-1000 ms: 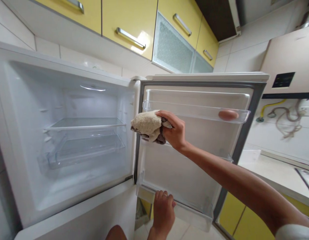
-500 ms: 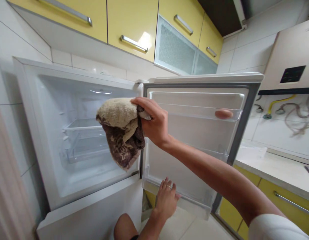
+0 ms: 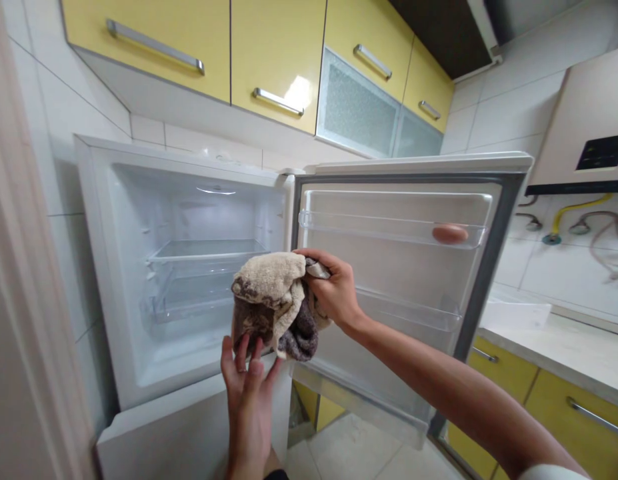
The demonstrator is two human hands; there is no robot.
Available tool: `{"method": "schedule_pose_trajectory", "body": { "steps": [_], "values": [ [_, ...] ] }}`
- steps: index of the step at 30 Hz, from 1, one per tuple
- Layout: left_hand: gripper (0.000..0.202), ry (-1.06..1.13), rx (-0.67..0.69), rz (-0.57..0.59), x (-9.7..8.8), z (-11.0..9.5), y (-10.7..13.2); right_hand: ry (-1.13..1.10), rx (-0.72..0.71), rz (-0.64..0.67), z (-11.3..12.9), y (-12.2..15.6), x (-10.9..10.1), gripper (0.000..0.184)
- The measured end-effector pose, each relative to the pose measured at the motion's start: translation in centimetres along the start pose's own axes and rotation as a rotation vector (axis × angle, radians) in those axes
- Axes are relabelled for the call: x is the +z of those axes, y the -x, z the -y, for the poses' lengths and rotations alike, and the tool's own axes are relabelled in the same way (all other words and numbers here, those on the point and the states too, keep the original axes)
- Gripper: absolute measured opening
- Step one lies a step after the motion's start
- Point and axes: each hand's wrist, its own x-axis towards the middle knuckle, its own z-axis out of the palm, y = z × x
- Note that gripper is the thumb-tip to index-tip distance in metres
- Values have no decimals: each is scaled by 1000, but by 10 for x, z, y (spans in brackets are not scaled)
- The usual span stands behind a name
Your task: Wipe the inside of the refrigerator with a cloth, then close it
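Note:
My right hand (image 3: 333,290) grips a beige and brown cloth (image 3: 275,303), bunched up and hanging in front of the open fridge (image 3: 139,267). Just below the cloth, my left hand (image 3: 246,387) is raised with its palm up and fingers spread, the fingertips at the cloth's lower edge. Behind them the fridge door (image 3: 399,293) stands open to the right. One egg (image 3: 449,233) lies in the door's top clear shelf (image 3: 389,227).
The fridge compartment holds a glass shelf (image 3: 203,250) and a clear drawer beneath it. Yellow wall cabinets (image 3: 269,53) hang overhead. A countertop (image 3: 563,347) with yellow drawers runs along the right. A pale wall or door edge (image 3: 23,300) fills the left.
My left hand left the bottom of the fridge door and rose under the cloth. My right hand swung the cloth left, then lowered it toward the left hand. The view drew back.

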Motion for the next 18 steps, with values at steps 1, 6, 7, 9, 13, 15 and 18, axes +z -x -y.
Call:
{"method": "schedule_pose_trajectory", "body": {
  "steps": [1,6,7,9,13,15,18],
  "values": [
    [85,31,-17,-10,2,-8,-9,-22,11,17,-1,2,-1,29],
    [75,237,-134,217,30,-33,-26,-14,-54,189,-13,18,1,27],
    [75,270,-152,248,39,-35,-25,32,-106,235,-16,23,4,29],
    [73,315,-171,229,56,-40,-22,172,-245,322,-22,32,10,37],
    [57,347,-269,59,85,-53,-22,326,-442,516,-22,38,14,51],
    [43,357,-313,-9,95,-63,-27,277,-460,659,-14,33,3,63],
    [28,335,-282,-102,105,-81,-46,247,-458,680,7,25,-32,83]
  ]
}}
